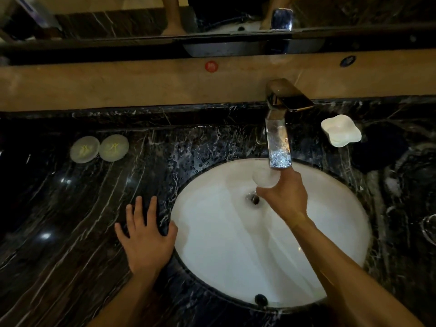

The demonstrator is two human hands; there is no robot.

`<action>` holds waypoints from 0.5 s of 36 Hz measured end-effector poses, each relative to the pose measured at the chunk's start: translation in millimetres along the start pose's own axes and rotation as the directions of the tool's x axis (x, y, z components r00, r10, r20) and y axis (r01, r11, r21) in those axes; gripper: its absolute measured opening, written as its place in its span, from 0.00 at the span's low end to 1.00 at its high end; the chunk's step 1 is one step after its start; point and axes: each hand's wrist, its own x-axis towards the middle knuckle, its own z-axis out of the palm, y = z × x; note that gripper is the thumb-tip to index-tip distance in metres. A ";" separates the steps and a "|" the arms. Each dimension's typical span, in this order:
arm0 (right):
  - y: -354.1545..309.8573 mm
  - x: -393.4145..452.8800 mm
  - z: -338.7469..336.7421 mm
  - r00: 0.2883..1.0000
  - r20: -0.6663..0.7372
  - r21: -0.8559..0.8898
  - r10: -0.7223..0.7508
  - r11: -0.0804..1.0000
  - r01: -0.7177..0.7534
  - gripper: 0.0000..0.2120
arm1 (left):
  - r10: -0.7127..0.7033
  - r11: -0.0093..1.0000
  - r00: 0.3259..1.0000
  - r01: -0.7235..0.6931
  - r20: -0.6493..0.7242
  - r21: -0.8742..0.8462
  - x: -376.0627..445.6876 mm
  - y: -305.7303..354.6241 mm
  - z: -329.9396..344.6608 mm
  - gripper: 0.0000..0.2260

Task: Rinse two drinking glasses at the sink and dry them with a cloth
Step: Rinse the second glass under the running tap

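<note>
My right hand [286, 197] grips a clear drinking glass [265, 177] and holds it just under the spout of the chrome tap [278, 138], over the white oval sink [212, 232]. The glass's mouth faces up toward the spout. My left hand [145, 234] lies flat with spread fingers on the dark marble counter [82, 220], its thumb at the sink's left rim. A second glass [430, 228] shows partly at the right edge of the counter. No cloth is in view.
Two round white lids or coasters [99, 148] lie at the counter's back left. A white soap dish [341, 131] sits right of the tap. A mirror [212, 17] runs along the wall behind a beige ledge [141, 83].
</note>
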 end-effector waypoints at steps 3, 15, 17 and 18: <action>4.7 7.4 -11.5 0.966 0.233 0.046 0.108 0.991 -0.122 0.35 | 0.004 1.000 1.000 -0.004 -0.004 0.001 -0.2 0.3 0.3 0.35; 15.4 -6.2 11.9 0.913 0.408 0.671 0.012 0.674 -0.308 0.39 | 0.002 1.000 1.000 -0.002 0.000 -0.001 0.7 -0.5 0.3 0.35; 6.0 -9.5 14.6 0.969 0.246 0.558 0.029 0.813 -0.166 0.37 | -0.001 1.000 1.000 0.001 0.003 -0.002 1.0 -0.2 0.4 0.35; 3.8 -10.1 16.2 0.984 0.174 0.487 0.023 0.867 -0.107 0.37 | -0.001 1.000 1.000 0.001 0.001 -0.002 0.9 0.0 0.5 0.35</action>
